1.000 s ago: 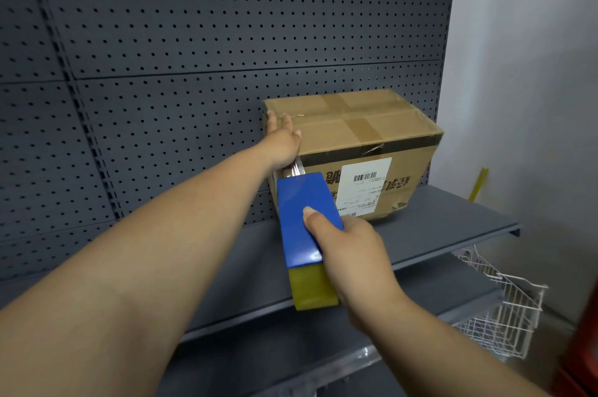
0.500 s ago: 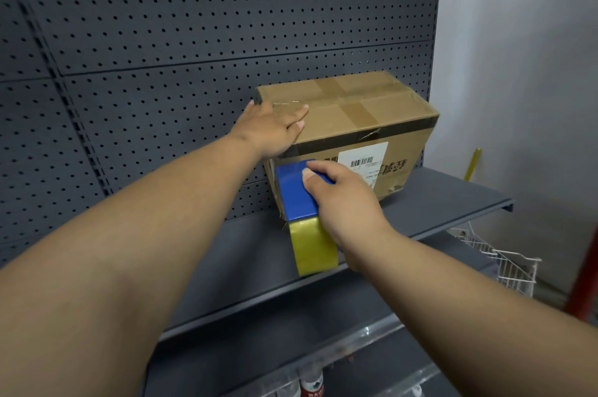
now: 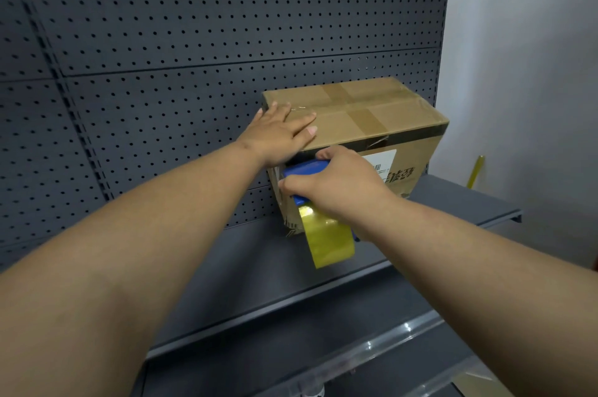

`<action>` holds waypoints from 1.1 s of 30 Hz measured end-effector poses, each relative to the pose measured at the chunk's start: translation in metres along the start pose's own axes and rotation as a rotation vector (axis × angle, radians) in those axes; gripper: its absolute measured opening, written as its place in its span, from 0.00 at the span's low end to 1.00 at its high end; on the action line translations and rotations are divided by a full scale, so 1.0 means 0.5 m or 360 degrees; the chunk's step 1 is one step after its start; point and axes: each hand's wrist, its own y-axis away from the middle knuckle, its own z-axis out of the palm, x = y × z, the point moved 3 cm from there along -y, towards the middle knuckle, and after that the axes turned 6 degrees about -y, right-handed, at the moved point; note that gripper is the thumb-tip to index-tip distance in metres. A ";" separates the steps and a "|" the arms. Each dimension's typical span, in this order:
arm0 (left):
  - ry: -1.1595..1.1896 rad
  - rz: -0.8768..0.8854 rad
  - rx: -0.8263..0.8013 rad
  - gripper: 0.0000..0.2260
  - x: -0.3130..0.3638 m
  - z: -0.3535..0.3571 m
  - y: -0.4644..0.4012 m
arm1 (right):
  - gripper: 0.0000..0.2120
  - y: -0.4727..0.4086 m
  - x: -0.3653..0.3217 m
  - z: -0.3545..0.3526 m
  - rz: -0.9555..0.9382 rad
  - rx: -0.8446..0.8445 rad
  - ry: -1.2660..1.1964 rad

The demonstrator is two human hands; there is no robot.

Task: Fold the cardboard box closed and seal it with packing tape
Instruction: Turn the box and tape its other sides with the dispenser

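Observation:
A closed cardboard box [image 3: 388,115] stands on a dark grey shelf [image 3: 259,267], taped across its top and bearing a white label on the front. My left hand [image 3: 281,134] lies flat with fingers spread on the box's near top corner. My right hand [image 3: 336,186] grips a blue tape dispenser [image 3: 304,170] with a yellowish tape roll [image 3: 326,238], pressed against the box's left front face just below the top edge. The hand hides much of the dispenser.
A dark pegboard wall [image 3: 194,40] rises behind the shelf. A lower shelf with a clear plastic front lip [image 3: 372,354] sits below. A white wall [image 3: 534,72] and a yellow stick [image 3: 475,170] lie to the right.
My right hand has pushed the dispenser up the box's face toward the top edge. My left hand has slid from the box's corner edge onto its top and flattened.

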 end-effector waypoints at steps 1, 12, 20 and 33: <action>-0.0007 -0.0009 0.0020 0.22 -0.002 0.001 -0.001 | 0.20 -0.002 -0.001 0.005 -0.0010 -0.0004 -0.0008; 0.0090 -0.0003 0.0102 0.21 -0.005 0.014 -0.008 | 0.25 -0.003 0.045 0.044 0.0117 -0.0041 0.0186; 0.0549 -0.0065 0.0268 0.20 0.001 0.030 -0.006 | 0.33 -0.014 0.046 -0.011 -0.0111 0.0089 0.0136; 0.0540 0.0109 0.0729 0.35 -0.003 0.057 0.022 | 0.36 -0.038 0.064 -0.163 -0.0168 0.0140 -0.0324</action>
